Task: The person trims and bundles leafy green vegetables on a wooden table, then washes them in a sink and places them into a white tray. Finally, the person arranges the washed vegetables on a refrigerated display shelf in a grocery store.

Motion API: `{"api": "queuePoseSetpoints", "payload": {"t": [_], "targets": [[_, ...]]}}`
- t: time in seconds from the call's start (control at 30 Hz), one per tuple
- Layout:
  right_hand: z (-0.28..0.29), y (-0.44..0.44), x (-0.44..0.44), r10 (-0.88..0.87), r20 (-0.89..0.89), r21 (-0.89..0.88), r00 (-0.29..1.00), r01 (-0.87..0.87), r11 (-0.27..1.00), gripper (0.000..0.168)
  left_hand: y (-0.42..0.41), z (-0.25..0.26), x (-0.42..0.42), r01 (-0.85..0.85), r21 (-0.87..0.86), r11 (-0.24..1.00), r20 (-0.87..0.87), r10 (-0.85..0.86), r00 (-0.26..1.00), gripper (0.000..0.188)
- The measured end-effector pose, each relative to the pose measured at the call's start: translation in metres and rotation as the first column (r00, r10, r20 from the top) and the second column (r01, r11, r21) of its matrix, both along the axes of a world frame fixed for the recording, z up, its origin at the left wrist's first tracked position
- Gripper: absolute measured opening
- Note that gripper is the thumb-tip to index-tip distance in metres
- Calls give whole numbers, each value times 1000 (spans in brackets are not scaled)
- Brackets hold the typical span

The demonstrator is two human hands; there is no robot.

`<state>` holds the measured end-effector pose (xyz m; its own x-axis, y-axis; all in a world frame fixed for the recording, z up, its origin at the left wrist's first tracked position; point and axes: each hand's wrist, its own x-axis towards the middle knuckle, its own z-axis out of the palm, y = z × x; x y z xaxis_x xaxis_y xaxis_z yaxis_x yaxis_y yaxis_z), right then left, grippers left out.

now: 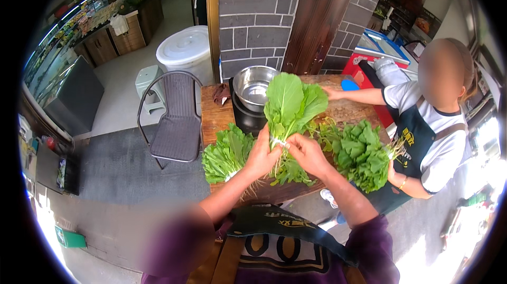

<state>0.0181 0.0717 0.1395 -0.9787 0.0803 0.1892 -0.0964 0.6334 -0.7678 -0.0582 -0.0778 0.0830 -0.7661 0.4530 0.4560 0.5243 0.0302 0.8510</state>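
Observation:
A bunch of leafy greens [286, 100] stands upright above the wooden table, with a white tie [277, 142] around its stems. My left hand [262, 155] is wrapped around the stem end from the left. From the right, my right hand [307, 153] pinches at the white tie with thumb and fingers. Left of my hands, tied leafy greens [227, 155] lie on the table, their roots towards me. Loose leaves and stems [293, 173] lie under my hands, partly hidden by them.
A steel bowl [255, 86] rests on a black induction cooker [245, 119] at the wooden table's [216, 121] back. To the right, a co-worker [420, 137] in an apron holds a bunch of greens [362, 153]. A grey chair [174, 125] stands left, and a brick wall [257, 18] rises behind.

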Motion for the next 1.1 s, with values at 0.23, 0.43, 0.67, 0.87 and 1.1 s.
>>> {"api": "queuePoseSetpoints", "payload": {"t": [0.23,0.43,0.67,0.87,1.1], "targets": [[-50,-7,8,-327,-136,-303,935,275,912,15,16,-18,12,14,48,999,124,-20,992,71],[-56,2,11,-289,-81,-502,954,211,839,30,23,-14,13,134,351,927,358,-265,896,77],[-77,13,27,-262,224,-682,939,343,646,29,6,-41,-19,-77,688,722,661,-579,478,47],[-147,30,47,-173,475,-713,863,493,498,28,-122,-29,-67,-231,850,473,495,-571,655,63],[-212,-28,-13,-45,448,-514,893,298,804,48,-226,-96,-65,-535,507,676,838,-241,490,42]]}}
